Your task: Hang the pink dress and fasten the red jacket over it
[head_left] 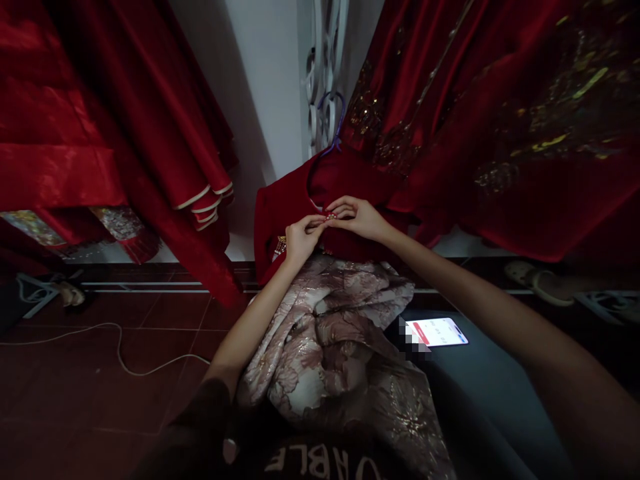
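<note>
A red jacket [285,197] hangs in front of me on a purple hanger [341,127]. Just below its neckline, my left hand [303,239] pinches the front edge. My right hand [364,219] is closed on the same spot from the other side, thumb and fingertips together. Between the fingertips shows a small gold button-like piece [331,217], partly hidden. Gold beaded trim [280,247] sits on the jacket left of my left wrist. Below the hands a shiny floral fabric [345,340] drapes over my lap.
Red curtains or cloths [165,120] hang at the left, and a gold-embroidered red garment [450,127] at the right. A lit phone [437,332] lies by my right forearm. A white cable [120,347] crosses the tiled floor [90,393]. Pale clogs [545,285] stand at the right.
</note>
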`<state>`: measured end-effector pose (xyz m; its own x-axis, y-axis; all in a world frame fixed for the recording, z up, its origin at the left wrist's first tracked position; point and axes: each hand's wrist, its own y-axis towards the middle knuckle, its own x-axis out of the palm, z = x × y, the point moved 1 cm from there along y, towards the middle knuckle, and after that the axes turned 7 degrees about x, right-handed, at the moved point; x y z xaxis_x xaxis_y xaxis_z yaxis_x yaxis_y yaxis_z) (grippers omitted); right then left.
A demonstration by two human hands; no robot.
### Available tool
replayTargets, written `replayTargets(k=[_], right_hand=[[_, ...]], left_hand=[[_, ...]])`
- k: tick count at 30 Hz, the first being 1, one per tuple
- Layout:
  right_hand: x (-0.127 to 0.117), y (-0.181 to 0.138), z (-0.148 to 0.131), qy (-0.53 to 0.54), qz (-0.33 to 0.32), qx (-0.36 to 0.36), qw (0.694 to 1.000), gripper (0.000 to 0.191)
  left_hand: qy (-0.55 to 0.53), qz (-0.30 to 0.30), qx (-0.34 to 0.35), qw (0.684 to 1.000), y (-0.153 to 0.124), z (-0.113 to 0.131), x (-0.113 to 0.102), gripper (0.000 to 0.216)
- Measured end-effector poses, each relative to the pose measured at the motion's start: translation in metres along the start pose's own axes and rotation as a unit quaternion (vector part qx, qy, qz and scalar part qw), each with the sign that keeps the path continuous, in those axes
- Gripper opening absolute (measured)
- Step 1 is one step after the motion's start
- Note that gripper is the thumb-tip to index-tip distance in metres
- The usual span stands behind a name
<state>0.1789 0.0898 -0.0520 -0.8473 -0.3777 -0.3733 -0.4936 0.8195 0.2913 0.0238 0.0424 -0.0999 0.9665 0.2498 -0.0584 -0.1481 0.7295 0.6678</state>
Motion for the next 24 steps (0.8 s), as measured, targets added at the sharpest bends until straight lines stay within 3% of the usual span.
replayTargets(k=[9, 15, 21, 24], right_hand=[[0.0065, 0.0037, 0.0025, 0.002, 0.038, 0.004, 0.999, 0.043], [0.0084, 0.0044, 0.0044, -0.001, 0.033, -0.015, 0.999, 0.044], [0.0106, 0.0064, 0.0076, -0.011, 0.039, -0.049, 0.998, 0.037], [0.0099, 0.0055, 0.0069, -0.016, 0.034, -0.058, 0.998, 0.035]], left_hand=[[0.03, -0.005, 0.011, 0.999, -0.0016, 0.0012, 0.0006, 0.015], [0.052, 0.007, 0.01, 0.999, -0.0012, 0.001, -0.001, 0.015], [0.136, 0.0, 0.052, 0.989, -0.0006, 0.0074, -0.0047, 0.016], [0.117, 0.003, 0.048, 0.992, -0.0002, 0.0077, -0.0051, 0.016]])
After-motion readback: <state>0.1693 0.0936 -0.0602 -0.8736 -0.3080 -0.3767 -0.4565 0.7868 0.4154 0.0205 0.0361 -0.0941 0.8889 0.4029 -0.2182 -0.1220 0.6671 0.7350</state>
